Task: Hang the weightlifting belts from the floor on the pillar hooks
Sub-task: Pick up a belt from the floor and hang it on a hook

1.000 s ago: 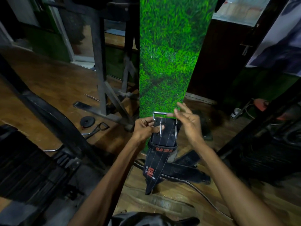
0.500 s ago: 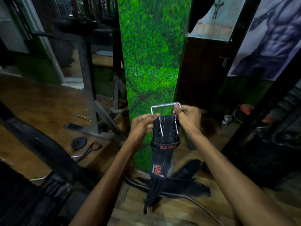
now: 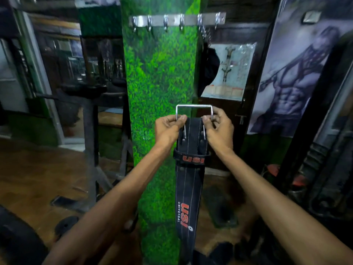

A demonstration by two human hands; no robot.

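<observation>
A black weightlifting belt point(image 3: 189, 190) with red lettering hangs straight down in front of the green grass-patterned pillar point(image 3: 158, 88). My left hand point(image 3: 168, 130) pinches the left side of its steel buckle point(image 3: 193, 108) and top edge. My right hand point(image 3: 219, 131) grips the buckle's right side. A steel hook rail point(image 3: 175, 21) with several bare hooks is fixed high on the pillar, well above the buckle. The belt's lower end runs out of view at the bottom.
A dark metal gym rack point(image 3: 91, 115) stands left of the pillar on the wooden floor point(image 3: 38, 178). A weight plate point(image 3: 65, 224) lies at lower left. A dark door point(image 3: 236, 92) with posters is to the right, and machine parts point(image 3: 324, 178) crowd the far right.
Both hands have lifted the belt higher up the pillar. My view has tilted up, so the hook rail now shows and the belts on the floor have dropped out of sight.
</observation>
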